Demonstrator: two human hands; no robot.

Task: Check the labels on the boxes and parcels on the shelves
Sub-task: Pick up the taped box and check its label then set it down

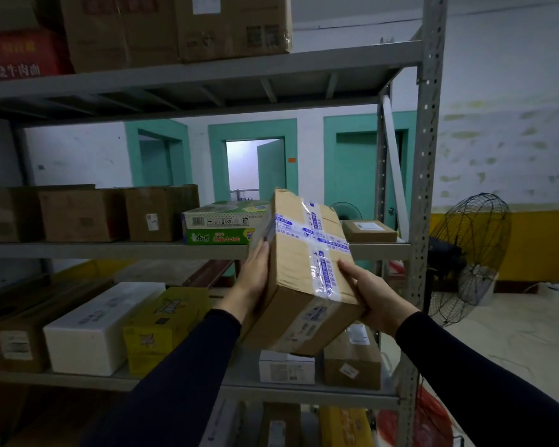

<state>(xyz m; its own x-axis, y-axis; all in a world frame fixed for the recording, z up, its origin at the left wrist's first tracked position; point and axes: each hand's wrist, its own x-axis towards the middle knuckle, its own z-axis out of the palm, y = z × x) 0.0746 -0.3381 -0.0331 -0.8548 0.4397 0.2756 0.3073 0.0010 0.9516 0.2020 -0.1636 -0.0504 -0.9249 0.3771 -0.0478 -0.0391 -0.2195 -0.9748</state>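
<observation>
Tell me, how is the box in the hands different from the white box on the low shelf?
The held box is brown cardboard; the white box is plain white.
The held box is tilted in the air between the left hand and right hand; the white box lies flat on the shelf.
The held box has shiny blue-printed tape crossed over it; the white box shows none.
Both are rectangular.

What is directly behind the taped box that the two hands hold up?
Behind the taped box are the green and white carton and a small flat parcel on the middle shelf. The carton's right end is covered, as is anything between them.
</observation>
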